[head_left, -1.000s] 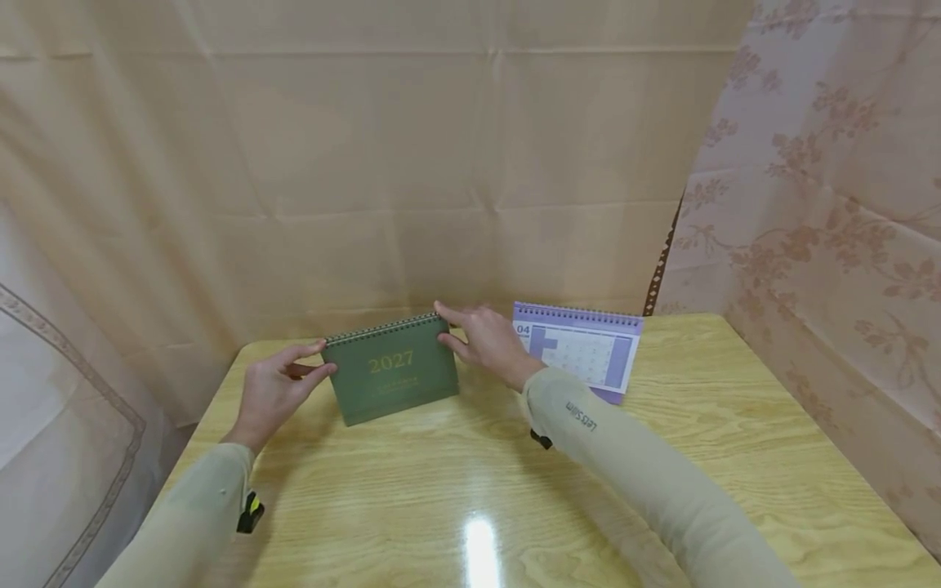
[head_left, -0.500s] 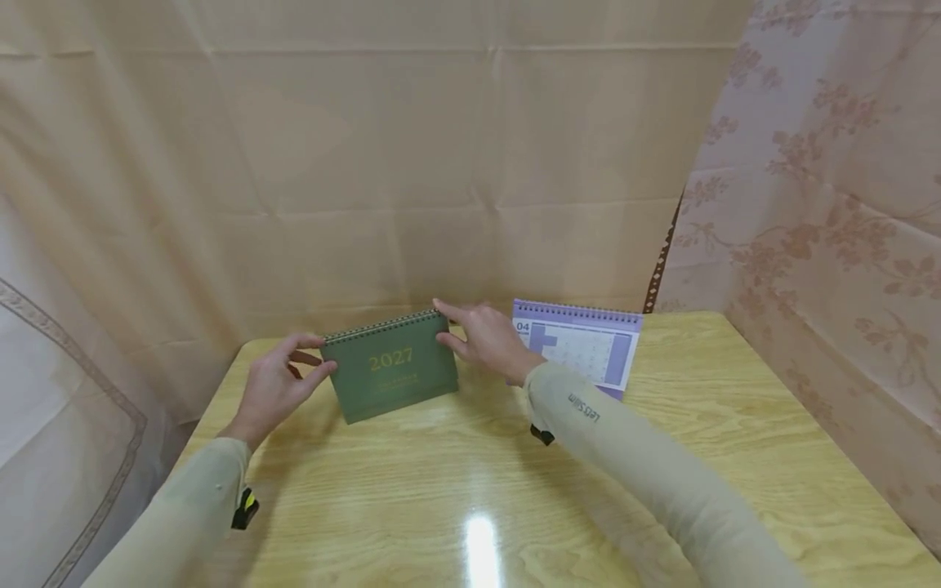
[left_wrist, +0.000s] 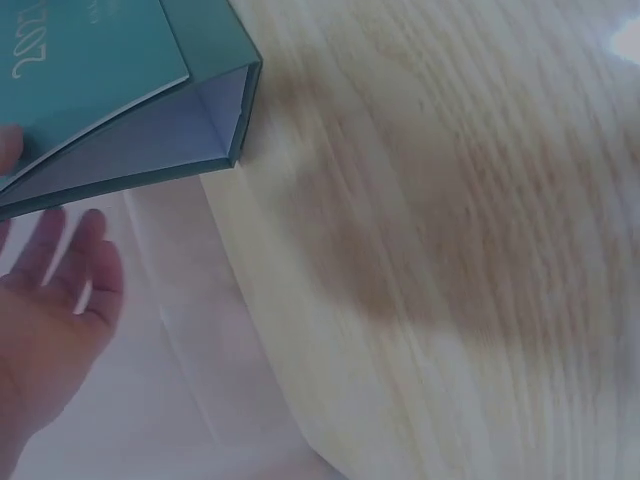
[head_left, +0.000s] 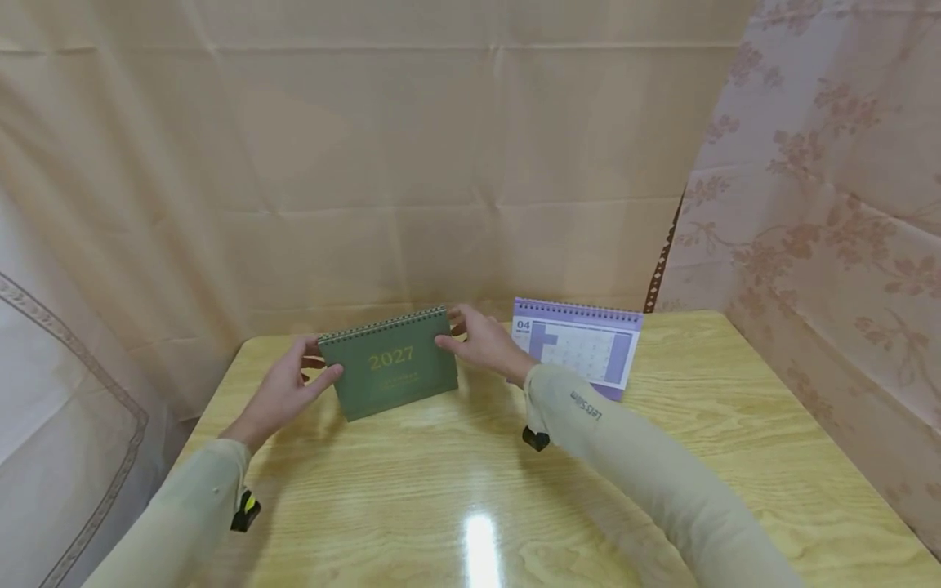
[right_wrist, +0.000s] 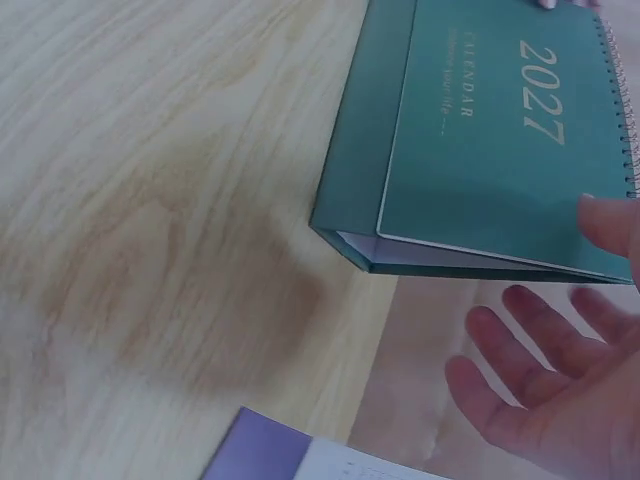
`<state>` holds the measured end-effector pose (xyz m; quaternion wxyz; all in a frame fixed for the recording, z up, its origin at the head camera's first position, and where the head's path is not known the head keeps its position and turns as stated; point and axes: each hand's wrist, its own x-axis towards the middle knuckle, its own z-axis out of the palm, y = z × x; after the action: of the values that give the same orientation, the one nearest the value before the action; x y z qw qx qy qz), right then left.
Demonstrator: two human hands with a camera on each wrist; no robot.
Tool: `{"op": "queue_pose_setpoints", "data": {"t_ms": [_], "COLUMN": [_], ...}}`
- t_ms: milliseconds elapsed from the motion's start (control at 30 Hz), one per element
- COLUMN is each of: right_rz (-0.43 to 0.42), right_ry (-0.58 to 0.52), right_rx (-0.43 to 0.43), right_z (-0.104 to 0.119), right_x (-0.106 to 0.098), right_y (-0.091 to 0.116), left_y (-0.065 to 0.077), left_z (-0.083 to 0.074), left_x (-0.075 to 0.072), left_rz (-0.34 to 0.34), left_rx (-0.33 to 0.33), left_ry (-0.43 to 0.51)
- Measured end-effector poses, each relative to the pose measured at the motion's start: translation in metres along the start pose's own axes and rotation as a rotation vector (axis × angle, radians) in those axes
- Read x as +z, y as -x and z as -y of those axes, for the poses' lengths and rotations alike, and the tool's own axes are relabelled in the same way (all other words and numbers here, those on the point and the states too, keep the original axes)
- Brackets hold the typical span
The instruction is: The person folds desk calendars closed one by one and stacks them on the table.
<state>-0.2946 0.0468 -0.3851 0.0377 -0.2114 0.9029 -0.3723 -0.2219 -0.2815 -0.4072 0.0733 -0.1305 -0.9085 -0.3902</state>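
A green desk calendar (head_left: 393,367) marked 2027 stands tent-like on the wooden table, its spiral binding along the top. My left hand (head_left: 283,388) has its thumb on the front cover near the upper left corner, with the fingers behind. On the opposite side my right hand (head_left: 488,347) pinches the upper right edge, thumb in front and fingers at the back. Both wrist views show the fingers reaching past the back panel and the open triangular side of the stand. Right of that hand stands a purple desk calendar (head_left: 581,351) open at 04, partly behind the right forearm.
The wood-grain table (head_left: 412,506) ends at its back edge just behind both calendars. A beige curtain (head_left: 367,163) hangs behind it. A floral curtain (head_left: 845,204) borders the right side and a white curtain (head_left: 59,425) the left.
Both hands have shifted slightly: their fingers have moved from the top binding corners to behind the green calendar, and the thumbs stay on its front. The calendars stand almost where they were.
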Motion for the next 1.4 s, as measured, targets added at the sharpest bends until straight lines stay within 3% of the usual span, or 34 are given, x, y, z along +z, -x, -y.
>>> {"op": "queue_pose_setpoints", "data": {"t_ms": [200, 700, 933, 1400], "right_rz": [0.047, 0.008, 0.019, 0.027], "right_ry": [-0.03, 0.012, -0.004, -0.003], "right_rx": [0.005, 0.012, 0.039, 0.024], "right_z": [-0.004, -0.008, -0.011, -0.017], "right_x": [0.004, 0.003, 0.006, 0.011], "right_y": [-0.001, -0.004, -0.002, -0.005], "left_y": [0.003, 0.002, 0.005, 0.004], "left_z": [0.003, -0.001, 0.0, 0.007], "left_x": [0.001, 0.0, 0.004, 0.011], "left_rz": [0.07, 0.05, 0.038, 0.034], "left_rx": [-0.08, -0.097, -0.072, -0.031], "left_ry": [-0.044, -0.18, -0.229, -0.209]}}
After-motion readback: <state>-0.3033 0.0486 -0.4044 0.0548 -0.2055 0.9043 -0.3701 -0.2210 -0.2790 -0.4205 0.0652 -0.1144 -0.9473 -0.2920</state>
